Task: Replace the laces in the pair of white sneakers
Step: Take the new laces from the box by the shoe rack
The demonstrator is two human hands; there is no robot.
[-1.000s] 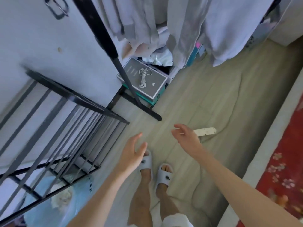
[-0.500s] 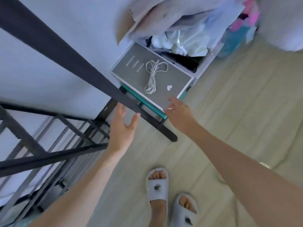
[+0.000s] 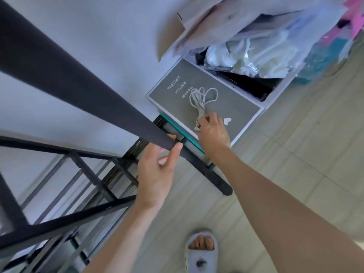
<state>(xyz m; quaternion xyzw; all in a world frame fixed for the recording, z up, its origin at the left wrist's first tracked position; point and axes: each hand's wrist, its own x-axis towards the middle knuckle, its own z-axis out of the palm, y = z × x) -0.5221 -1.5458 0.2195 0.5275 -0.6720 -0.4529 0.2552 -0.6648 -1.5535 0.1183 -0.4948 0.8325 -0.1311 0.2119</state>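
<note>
A coiled bundle of white laces (image 3: 202, 98) lies on the lid of a grey box (image 3: 238, 107) on the floor by the wall. My right hand (image 3: 213, 133) reaches onto the lid, and its fingers pinch the near end of the bundle. My left hand (image 3: 157, 170) hovers lower down, fingers straight, its fingertips partly hidden behind a slanted black rack bar (image 3: 88, 97). It holds nothing. No white sneakers are in view.
A black metal rack (image 3: 82, 196) fills the left side, its foot (image 3: 218, 182) reaching across the floor below the box. An open bin of bagged items (image 3: 254, 62) stands behind the box. My slippered foot (image 3: 201, 251) is on the pale floor.
The view has closed in on the box. My right hand has travelled from mid-air to the lid and taken hold of the laces. My left hand has risen to the slanted bar.
</note>
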